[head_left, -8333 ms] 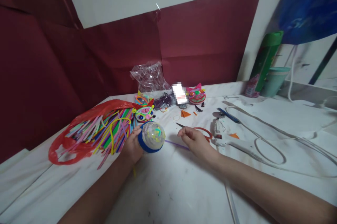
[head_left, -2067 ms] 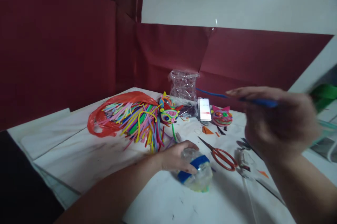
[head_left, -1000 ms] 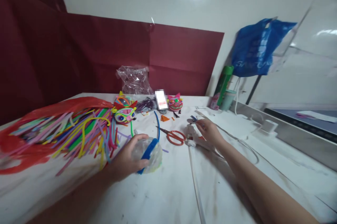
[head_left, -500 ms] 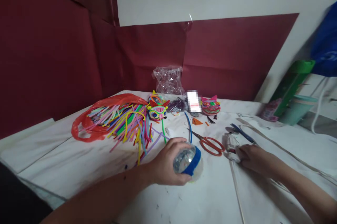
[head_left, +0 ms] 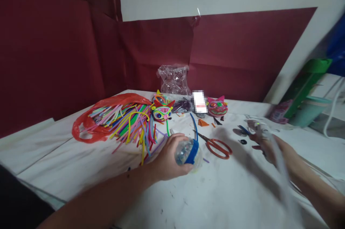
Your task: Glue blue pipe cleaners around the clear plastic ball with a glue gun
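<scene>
My left hand (head_left: 170, 158) is wrapped round a clear ball (head_left: 183, 151) with a blue band (head_left: 193, 152) across it, low over the white table. On the right, my right hand (head_left: 272, 147) grips a whitish device (head_left: 260, 128) with a small green light, and a pale cord hangs from it. Motion blurs this device. Orange-handled scissors (head_left: 219, 148) lie between my hands, beside a blue strip (head_left: 194, 125). A small black disc (head_left: 243, 142) lies left of my right hand.
A red bag (head_left: 88, 137) of colourful strips (head_left: 132, 125) lies on the left. Decorated animal heads (head_left: 162, 113) (head_left: 217, 107) stand at the back, near clear plastic packaging (head_left: 174, 80). A green tub (head_left: 304, 112) is at the right.
My right hand has lifted the whitish device off the table and moved right with it. My left hand has shifted slightly left and up with the ball.
</scene>
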Demonstrator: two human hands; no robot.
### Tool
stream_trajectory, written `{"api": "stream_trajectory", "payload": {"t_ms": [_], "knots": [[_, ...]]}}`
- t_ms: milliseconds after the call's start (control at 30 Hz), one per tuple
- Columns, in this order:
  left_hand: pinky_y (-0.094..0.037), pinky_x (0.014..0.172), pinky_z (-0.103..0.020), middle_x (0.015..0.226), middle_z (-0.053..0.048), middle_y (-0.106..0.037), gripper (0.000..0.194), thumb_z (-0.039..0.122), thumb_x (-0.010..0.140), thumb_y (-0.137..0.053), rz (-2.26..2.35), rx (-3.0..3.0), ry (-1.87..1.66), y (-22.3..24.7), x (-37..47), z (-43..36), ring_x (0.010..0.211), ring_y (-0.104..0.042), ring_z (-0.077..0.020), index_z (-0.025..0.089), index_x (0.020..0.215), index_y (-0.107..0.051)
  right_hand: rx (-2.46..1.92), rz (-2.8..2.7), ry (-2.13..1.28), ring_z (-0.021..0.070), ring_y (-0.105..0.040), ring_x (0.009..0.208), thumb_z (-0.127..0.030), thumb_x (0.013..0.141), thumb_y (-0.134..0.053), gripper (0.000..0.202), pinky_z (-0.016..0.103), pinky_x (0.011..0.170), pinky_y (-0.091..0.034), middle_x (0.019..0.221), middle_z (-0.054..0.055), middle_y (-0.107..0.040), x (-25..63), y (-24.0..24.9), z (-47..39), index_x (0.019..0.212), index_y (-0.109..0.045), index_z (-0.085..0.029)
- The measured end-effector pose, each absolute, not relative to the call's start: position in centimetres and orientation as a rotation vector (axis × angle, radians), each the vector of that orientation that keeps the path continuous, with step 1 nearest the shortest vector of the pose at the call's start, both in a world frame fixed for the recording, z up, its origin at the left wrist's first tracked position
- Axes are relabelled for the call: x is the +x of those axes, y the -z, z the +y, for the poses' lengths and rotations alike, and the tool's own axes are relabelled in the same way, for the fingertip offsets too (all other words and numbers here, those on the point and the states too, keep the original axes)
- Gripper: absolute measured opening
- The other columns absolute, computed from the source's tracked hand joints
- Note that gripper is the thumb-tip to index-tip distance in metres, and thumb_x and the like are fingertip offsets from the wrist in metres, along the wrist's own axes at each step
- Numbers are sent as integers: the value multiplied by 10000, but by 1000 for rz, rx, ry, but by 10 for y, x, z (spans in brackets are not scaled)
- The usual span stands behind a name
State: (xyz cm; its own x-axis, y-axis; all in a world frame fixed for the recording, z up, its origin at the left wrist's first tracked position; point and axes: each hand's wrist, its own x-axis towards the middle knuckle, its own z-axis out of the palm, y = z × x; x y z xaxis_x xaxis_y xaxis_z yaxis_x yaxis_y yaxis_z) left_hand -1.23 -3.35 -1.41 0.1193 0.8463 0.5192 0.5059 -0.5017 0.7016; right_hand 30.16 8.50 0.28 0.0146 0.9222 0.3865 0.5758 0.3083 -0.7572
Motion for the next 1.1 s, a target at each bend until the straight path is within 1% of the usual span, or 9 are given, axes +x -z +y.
{"api": "stream_trajectory", "payload": {"t_ms": [67, 133, 300, 433, 500, 567, 633, 867, 1100], "knots": [[-331, 1068, -465, 1272, -130, -509, 683, 142, 563, -737, 1398, 1956, -1356, 14, -11, -32, 1221, -457, -317, 198, 1197, -489, -1343, -1605, -691, 272, -697, 793, -463, 833, -478, 355, 322, 599, -519, 1055, 174, -703, 291, -4, 77, 1007, -634, -195], [-348, 1053, -462, 1285, -134, -509, 720, 156, 579, -734, 1498, 1844, -1342, 14, -9, -31, 1208, -469, -314, 188, 1240, -451, -1337, -1560, -821, 276, -695, 807, -511, 825, -488, 414, 328, 614, -526, 1072, 179, -692, 284, -4, 72, 1010, -636, -172], [-370, 1037, -434, 1279, -108, -539, 696, 201, 622, -741, 1517, 1672, -1366, 16, -14, -24, 1189, -495, -292, 208, 1256, -454, -1203, -1737, -872, 282, -683, 778, -574, 801, -493, 458, 359, 647, -540, 899, 121, -719, 274, -1, 66, 867, -692, -167], [-416, 979, -429, 1231, -84, -568, 660, 228, 667, -710, 1526, 1548, -1364, 17, -24, -16, 1120, -544, -279, 233, 1274, -451, -1167, -1878, -842, 246, -641, 692, -581, 841, -446, 492, 317, 558, -524, 702, 70, -674, 263, 0, 45, 849, -692, -154], [-431, 959, -410, 1204, -73, -576, 642, 227, 682, -690, 1525, 1553, -1354, 18, -29, -12, 1105, -554, -267, 235, 1276, -447, -1066, -2021, -909, 240, -638, 721, -581, 867, -409, 512, 319, 583, -530, 776, 76, -683, 257, 0, 32, 905, -689, -154], [-470, 893, -392, 1170, -69, -585, 662, 229, 672, -686, 1495, 1549, -1327, 18, -31, -9, 1057, -576, -262, 236, 1285, -435, -961, -2153, -923, 242, -639, 802, -556, 893, -392, 489, 325, 637, -538, 891, 87, -687, 251, -1, 19, 969, -683, -171], [-485, 854, -376, 1154, -71, -588, 675, 241, 664, -684, 1454, 1544, -1310, 17, -32, -7, 1029, -585, -256, 226, 1289, -429, -894, -2240, -897, 232, -637, 799, -525, 904, -398, 448, 313, 628, -539, 926, 91, -681, 247, -3, 10, 998, -675, -184], [-484, 831, -347, 1140, -83, -573, 658, 267, 652, -682, 1455, 1501, -1362, 11, -29, -7, 1008, -578, -241, 190, 1263, -450, -660, -2294, -747, 163, -586, 674, -367, 919, -429, 253, 254, 613, -500, 782, 31, -628, 241, -2, 1, 900, -618, -200], [-484, 859, -393, 1195, -105, -572, 682, 263, 629, -701, 1465, 1535, -1349, 15, -30, -6, 1069, -568, -281, 204, 1262, -454, -567, -2348, -760, 172, -610, 716, -345, 912, -431, 219, 237, 626, -492, 825, 54, -640, 239, -4, 2, 900, -579, -183]]}}
